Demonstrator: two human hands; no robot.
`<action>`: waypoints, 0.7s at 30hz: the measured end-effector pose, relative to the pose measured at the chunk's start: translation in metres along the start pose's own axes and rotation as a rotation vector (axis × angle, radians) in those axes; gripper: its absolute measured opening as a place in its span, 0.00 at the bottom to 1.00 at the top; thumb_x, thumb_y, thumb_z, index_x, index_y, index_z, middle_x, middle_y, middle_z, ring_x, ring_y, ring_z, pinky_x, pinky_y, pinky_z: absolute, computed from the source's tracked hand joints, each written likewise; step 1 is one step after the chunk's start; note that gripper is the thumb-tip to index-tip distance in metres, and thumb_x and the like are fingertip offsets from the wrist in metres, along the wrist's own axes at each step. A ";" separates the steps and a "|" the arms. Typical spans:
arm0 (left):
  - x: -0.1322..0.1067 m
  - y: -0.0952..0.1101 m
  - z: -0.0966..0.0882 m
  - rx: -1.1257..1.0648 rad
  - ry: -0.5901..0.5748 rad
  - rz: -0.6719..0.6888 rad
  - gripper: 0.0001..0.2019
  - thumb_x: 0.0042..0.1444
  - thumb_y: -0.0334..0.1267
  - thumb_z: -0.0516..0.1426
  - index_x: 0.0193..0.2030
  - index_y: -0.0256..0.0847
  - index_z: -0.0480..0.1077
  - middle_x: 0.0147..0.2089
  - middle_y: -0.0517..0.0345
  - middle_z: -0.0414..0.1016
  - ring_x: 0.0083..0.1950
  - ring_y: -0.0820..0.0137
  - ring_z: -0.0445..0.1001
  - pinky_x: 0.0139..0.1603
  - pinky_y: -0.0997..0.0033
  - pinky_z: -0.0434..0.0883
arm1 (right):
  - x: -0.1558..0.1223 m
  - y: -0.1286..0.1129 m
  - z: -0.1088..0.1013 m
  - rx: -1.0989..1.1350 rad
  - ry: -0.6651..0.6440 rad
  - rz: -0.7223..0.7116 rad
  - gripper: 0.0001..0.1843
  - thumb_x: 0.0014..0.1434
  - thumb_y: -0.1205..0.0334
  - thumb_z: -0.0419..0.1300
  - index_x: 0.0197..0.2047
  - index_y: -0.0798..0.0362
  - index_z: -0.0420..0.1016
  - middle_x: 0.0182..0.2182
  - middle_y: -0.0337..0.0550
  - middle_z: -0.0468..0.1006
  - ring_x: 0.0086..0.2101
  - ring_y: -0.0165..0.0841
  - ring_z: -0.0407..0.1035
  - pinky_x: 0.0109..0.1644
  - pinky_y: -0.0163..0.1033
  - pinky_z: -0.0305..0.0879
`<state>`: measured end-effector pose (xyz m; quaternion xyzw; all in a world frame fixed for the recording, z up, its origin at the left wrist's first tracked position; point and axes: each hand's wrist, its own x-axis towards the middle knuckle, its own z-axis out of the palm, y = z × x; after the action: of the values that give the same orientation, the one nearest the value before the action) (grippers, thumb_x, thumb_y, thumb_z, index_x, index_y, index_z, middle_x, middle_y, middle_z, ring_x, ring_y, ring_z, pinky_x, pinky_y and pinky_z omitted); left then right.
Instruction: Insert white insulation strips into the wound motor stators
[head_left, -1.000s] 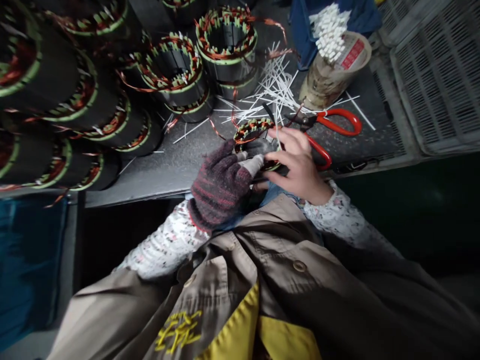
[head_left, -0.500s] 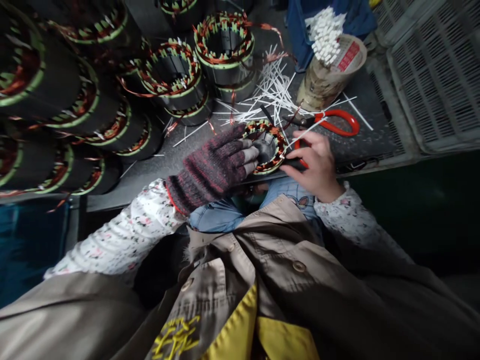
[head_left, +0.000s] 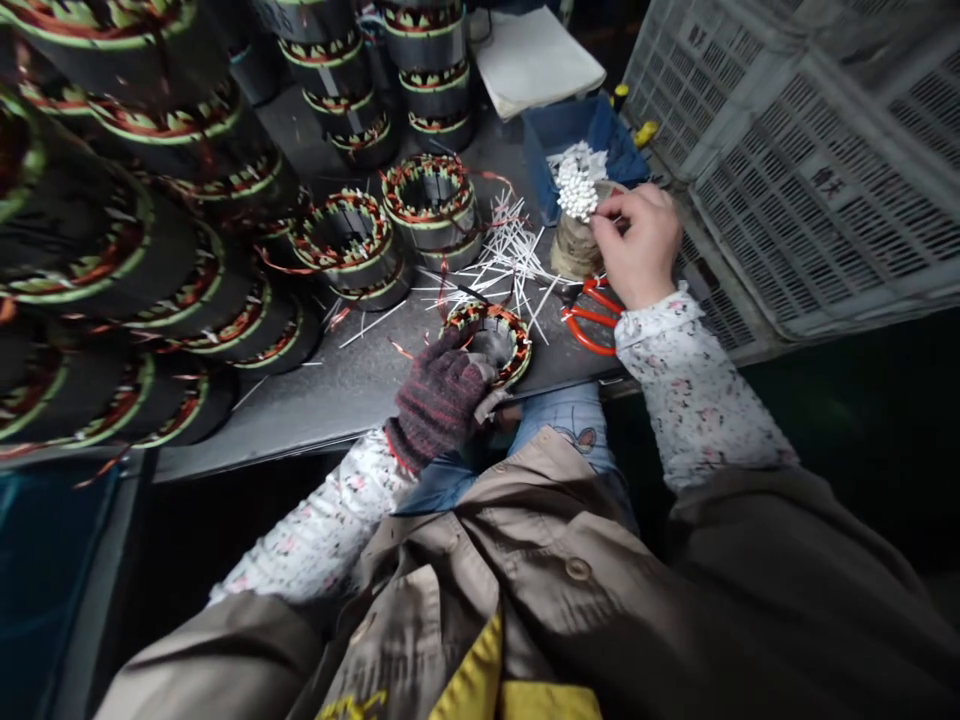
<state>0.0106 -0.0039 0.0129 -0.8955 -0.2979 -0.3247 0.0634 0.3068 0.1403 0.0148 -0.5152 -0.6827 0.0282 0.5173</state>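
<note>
A motor stator (head_left: 517, 345) with copper windings lies near the table's front edge. My left hand (head_left: 442, 395), in a dark knitted glove with pale fingertips, grips its near left rim, fingers reaching to the bore. My bare right hand (head_left: 641, 245) is raised over a tan pot (head_left: 574, 250). Its thumb and forefinger are pinched together at the right edge of a bundle of white thin sticks (head_left: 577, 190); whatever lies between the fingertips is hidden. Below that hand, red-handled scissors (head_left: 592, 325) lie on the table. Loose white sticks (head_left: 510, 245) are scattered behind the stator.
Two more stators (head_left: 349, 240) stand behind my left hand, with stacked stators (head_left: 187, 130) filling the left side. A blue bin (head_left: 540, 150) sits behind the pot, and a white pad (head_left: 532, 60) lies farther back. Grey slatted crates (head_left: 817, 190) line the right.
My right hand has left the stator's right rim, where it was at a white stick, and moved up to the bundle in the pot. My left hand stays at the stator. The view has shifted.
</note>
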 end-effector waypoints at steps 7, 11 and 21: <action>0.003 0.007 0.016 0.114 0.064 -0.091 0.10 0.67 0.45 0.57 0.42 0.41 0.71 0.39 0.53 0.81 0.44 0.62 0.81 0.59 0.51 0.79 | 0.003 0.005 -0.002 0.327 -0.110 0.032 0.11 0.65 0.58 0.65 0.32 0.42 0.66 0.32 0.40 0.73 0.43 0.37 0.62 0.51 0.44 0.60; 0.006 0.005 0.017 0.018 0.055 -0.082 0.08 0.67 0.44 0.57 0.45 0.44 0.71 0.40 0.56 0.82 0.43 0.63 0.82 0.66 0.45 0.75 | 0.012 0.002 0.001 0.274 -0.143 0.018 0.13 0.65 0.61 0.64 0.30 0.42 0.66 0.27 0.39 0.71 0.42 0.37 0.61 0.51 0.44 0.58; 0.004 0.011 0.026 0.053 -0.041 -0.127 0.10 0.66 0.44 0.56 0.46 0.39 0.72 0.43 0.51 0.81 0.49 0.60 0.81 0.68 0.42 0.73 | 0.012 0.005 0.005 0.154 -0.036 0.104 0.10 0.59 0.65 0.70 0.32 0.43 0.74 0.32 0.37 0.74 0.32 0.33 0.57 0.44 0.44 0.57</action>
<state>0.0336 -0.0029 -0.0035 -0.8792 -0.3639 -0.3016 0.0603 0.3067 0.1536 0.0176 -0.5081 -0.6601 0.1169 0.5408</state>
